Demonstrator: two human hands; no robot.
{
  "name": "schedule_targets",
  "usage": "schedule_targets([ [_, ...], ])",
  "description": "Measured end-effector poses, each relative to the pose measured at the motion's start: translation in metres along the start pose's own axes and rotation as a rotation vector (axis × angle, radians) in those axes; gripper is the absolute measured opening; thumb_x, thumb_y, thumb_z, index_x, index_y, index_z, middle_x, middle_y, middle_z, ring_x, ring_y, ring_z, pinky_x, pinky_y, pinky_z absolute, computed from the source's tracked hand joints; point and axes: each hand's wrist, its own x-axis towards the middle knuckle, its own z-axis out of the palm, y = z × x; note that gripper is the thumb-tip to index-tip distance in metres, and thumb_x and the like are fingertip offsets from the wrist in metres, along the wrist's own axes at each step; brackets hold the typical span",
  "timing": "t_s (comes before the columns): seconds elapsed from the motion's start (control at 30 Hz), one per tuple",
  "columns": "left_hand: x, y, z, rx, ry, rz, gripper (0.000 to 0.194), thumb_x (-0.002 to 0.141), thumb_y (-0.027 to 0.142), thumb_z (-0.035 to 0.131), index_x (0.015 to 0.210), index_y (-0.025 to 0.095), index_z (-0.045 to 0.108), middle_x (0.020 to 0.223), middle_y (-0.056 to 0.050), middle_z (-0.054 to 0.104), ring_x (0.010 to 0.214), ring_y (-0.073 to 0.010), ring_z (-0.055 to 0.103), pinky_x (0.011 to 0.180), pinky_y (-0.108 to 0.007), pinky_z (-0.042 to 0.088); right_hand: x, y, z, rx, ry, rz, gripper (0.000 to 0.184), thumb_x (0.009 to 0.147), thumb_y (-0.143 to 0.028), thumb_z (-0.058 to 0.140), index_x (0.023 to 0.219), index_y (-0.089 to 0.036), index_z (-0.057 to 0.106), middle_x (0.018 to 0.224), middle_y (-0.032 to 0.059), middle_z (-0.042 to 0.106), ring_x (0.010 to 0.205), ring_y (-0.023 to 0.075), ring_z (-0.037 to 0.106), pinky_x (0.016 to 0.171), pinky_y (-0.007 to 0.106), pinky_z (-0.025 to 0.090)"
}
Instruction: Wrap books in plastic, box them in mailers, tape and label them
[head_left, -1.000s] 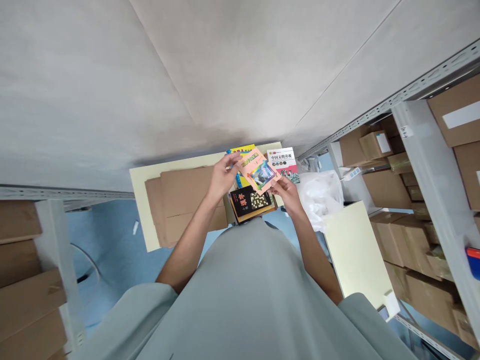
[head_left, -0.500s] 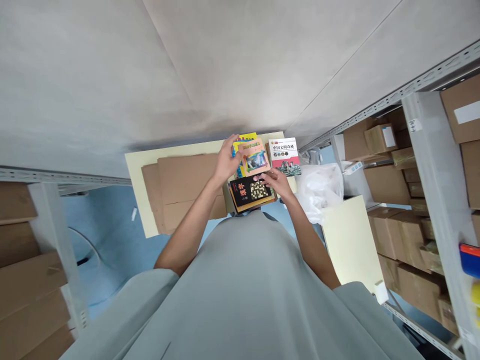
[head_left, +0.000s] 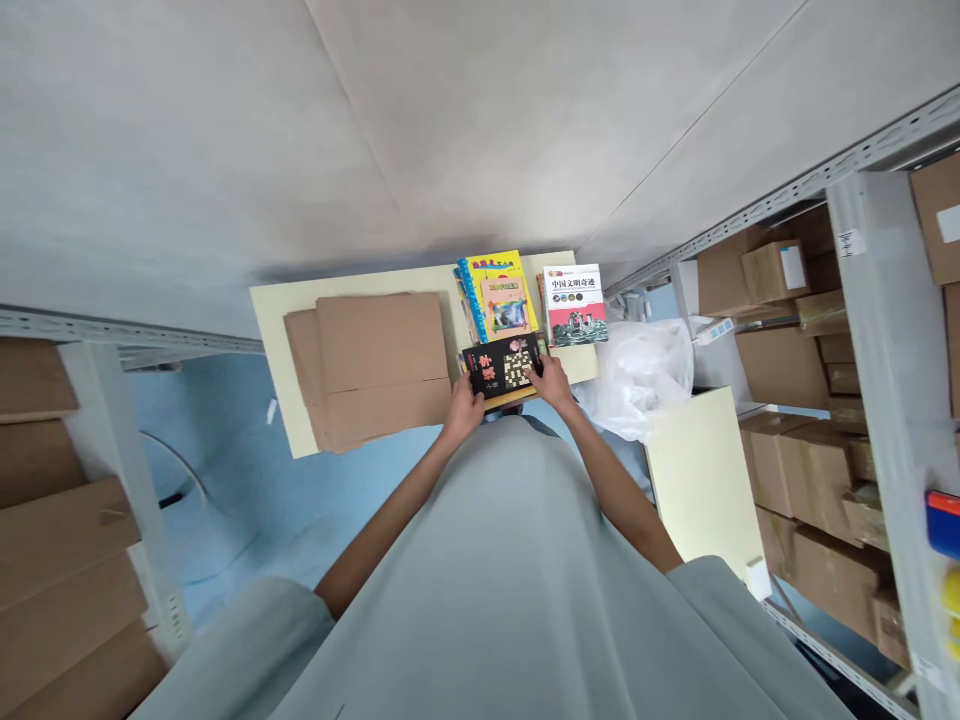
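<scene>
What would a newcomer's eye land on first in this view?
Probably the bright yellow book at the table's far side, with a smaller pink booklet lying on it. Just nearer, a black book with a pale checkered pattern stands out, the left hand and right hand at its two ends. The crumpled white plastic bag right of the books also catches the eye.

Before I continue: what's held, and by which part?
The black book: left hand at its left end, right hand at its right; whether it's lifted can't be told.
</scene>
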Motion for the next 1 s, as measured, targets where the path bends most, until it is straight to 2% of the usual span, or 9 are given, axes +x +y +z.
schedule_targets([
  [0.17,-0.006,-0.009,0.002,0.0,0.096,-0.172,0.059,0.091,0.026,0.074,0.149,0.018,0.062,0.149,-0.02,0.071,0.144,-0.0377,0.066,0.125,-0.058,0.052,-0.009,0.01,0.0,0.103,-0.015,0.019,0.047,0.104,-0.033,0.066,0.148,-0.017,0.068,0.146,0.0187,0.075,0.138,0.0357,0.069,0.118,0.045,0.053],
  [0.3,-0.013,-0.016,0.0,0.028,0.118,-0.224,0.045,0.093,0.027,0.069,0.137,0.018,0.069,0.142,-0.019,0.075,0.137,-0.0362,0.071,0.121,-0.058,0.055,-0.032,0.032,0.001,0.302,0.006,0.179,0.037,0.097,-0.037,0.074,0.13,-0.021,0.074,0.128,0.0145,0.082,0.124,0.0337,0.077,0.111,0.046,0.058],
  [0.47,-0.014,-0.015,0.012,0.073,0.024,-0.217,0.035,0.091,0.027,0.068,0.124,0.019,0.074,0.135,-0.016,0.079,0.125,-0.0334,0.075,0.119,-0.056,0.057,-0.072,0.065,-0.002,0.579,-0.01,0.314,0.035,0.086,-0.05,0.08,0.107,-0.023,0.074,0.087,0.0035,0.08,0.078,0.0255,0.078,0.076,0.04,0.065],
  [0.53,-0.01,-0.011,0.023,0.1,-0.024,-0.217,0.031,0.09,0.027,0.068,0.119,0.018,0.075,0.13,-0.016,0.081,0.121,-0.0337,0.077,0.118,-0.057,0.057,-0.089,0.077,-0.009,0.653,-0.023,0.307,0.04,0.083,-0.058,0.081,0.1,-0.023,0.073,0.08,0.0019,0.078,0.07,0.0226,0.075,0.067,0.035,0.063],
  [0.6,-0.005,-0.004,0.038,0.126,-0.065,-0.204,0.028,0.09,0.029,0.07,0.115,0.019,0.075,0.126,-0.016,0.082,0.119,-0.0346,0.077,0.117,-0.058,0.058,-0.106,0.089,-0.02,0.779,-0.015,0.291,0.048,0.077,-0.064,0.084,0.096,-0.023,0.072,0.081,0.0029,0.079,0.071,0.0216,0.075,0.063,0.033,0.061],
  [0.7,-0.001,0.011,0.072,0.177,-0.126,-0.157,0.029,0.09,0.034,0.074,0.116,0.02,0.074,0.131,-0.017,0.08,0.126,-0.036,0.075,0.117,-0.056,0.058,-0.131,0.112,-0.042,0.989,0.076,0.283,0.055,0.069,-0.068,0.089,0.097,-0.024,0.071,0.086,0.0044,0.079,0.075,0.0224,0.075,0.063,0.033,0.061],
  [0.8,-0.006,0.032,0.121,0.207,-0.136,-0.105,0.052,0.092,0.044,0.08,0.137,0.02,0.067,0.15,-0.021,0.071,0.142,-0.0375,0.068,0.119,-0.054,0.056,-0.158,0.143,-0.067,1.126,0.238,0.3,0.055,0.068,-0.069,0.091,0.096,-0.027,0.069,0.091,0.0041,0.078,0.081,0.0248,0.076,0.064,0.035,0.062],
  [0.9,-0.023,0.059,0.187,0.187,-0.228,-0.121,0.074,0.094,0.056,0.084,0.152,0.021,0.056,0.149,-0.022,0.073,0.142,-0.0368,0.069,0.118,-0.053,0.055,-0.188,0.18,-0.09,1.246,0.404,0.287,0.056,0.071,-0.069,0.092,0.095,-0.028,0.064,0.097,0.0044,0.079,0.09,0.0273,0.079,0.068,0.036,0.064],
  [1.0,-0.052,0.088,0.263,0.151,-0.469,-0.102,0.073,0.088,0.066,0.086,0.141,0.021,0.064,0.132,-0.018,0.082,0.131,-0.0374,0.076,0.114,-0.053,0.059,-0.22,0.22,-0.11,1.348,0.521,0.252,0.057,0.074,-0.067,0.092,0.109,-0.029,0.067,0.109,0.0065,0.081,0.099,0.0302,0.08,0.071,0.038,0.066],
])
